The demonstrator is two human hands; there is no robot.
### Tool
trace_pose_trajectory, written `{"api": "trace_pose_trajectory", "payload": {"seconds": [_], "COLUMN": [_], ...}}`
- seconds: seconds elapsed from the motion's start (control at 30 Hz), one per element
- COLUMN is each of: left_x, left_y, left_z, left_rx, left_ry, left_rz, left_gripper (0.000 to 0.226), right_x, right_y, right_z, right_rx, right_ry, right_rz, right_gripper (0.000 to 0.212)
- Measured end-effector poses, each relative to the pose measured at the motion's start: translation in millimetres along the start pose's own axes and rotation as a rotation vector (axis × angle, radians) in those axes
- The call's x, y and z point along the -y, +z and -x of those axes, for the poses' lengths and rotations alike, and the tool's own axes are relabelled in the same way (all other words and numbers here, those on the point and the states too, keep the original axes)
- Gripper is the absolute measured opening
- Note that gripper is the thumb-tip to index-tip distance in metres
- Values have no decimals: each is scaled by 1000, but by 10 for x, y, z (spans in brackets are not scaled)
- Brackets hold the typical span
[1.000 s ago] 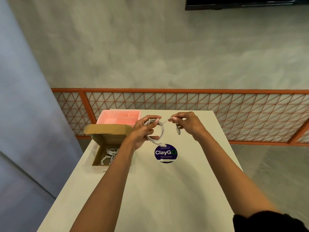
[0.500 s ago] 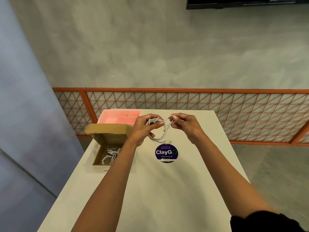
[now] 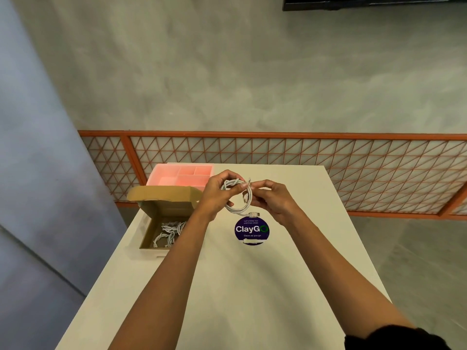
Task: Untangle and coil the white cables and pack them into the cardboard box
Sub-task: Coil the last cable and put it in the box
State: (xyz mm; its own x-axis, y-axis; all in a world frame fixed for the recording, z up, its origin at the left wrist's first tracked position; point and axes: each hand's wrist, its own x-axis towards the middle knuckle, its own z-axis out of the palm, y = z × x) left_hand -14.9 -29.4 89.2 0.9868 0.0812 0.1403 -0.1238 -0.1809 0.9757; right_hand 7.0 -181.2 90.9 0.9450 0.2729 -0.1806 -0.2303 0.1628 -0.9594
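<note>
Above the table's (image 3: 227, 286) far half | left hand (image 3: 217, 195) grips the white cable coil (image 3: 246, 205) by its top, fingers curled round it, in mid-air | right hand (image 3: 273, 200) pinches its loose tail beside that grip | plug (image 3: 254, 213) dangles below | cardboard box (image 3: 166, 208) open at left, coiled cables (image 3: 168, 232) inside | tip: wrap the tail snugly and hold the loops firmly so none springs out

Left hand (image 3: 214, 195) gripping coiled white cable (image 3: 238, 198), right hand (image 3: 273, 200) pinching its end, open cardboard box (image 3: 161, 210) beside
</note>
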Motion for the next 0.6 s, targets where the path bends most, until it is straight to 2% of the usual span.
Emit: {"api": "trace_pose_trajectory", "payload": {"seconds": [0.1, 0.23, 0.3, 0.43, 0.6], "left_x": [5, -10, 4, 13, 5], "left_y": [16, 30, 14, 34, 8], "left_z": [-39, -84, -106, -123, -118], "left_rx": [-7, -40, -67, -80, -84], "left_ry": [47, 69, 79, 123, 152], "left_rz": [-51, -53, -74, -141, -211], "left_gripper": [12, 17, 22, 20, 22], "right_x": [46, 134, 153, 178, 218], "right_y": [10, 0, -14, -39, 100], "right_z": [20, 36, 53, 43, 109], "right_rx": [81, 160, 194, 135, 32], "right_ry": [1, 37, 11, -71, -84], "right_rz": [201, 338, 448, 602, 721], "right_gripper": [16, 38, 40, 26, 41]}}
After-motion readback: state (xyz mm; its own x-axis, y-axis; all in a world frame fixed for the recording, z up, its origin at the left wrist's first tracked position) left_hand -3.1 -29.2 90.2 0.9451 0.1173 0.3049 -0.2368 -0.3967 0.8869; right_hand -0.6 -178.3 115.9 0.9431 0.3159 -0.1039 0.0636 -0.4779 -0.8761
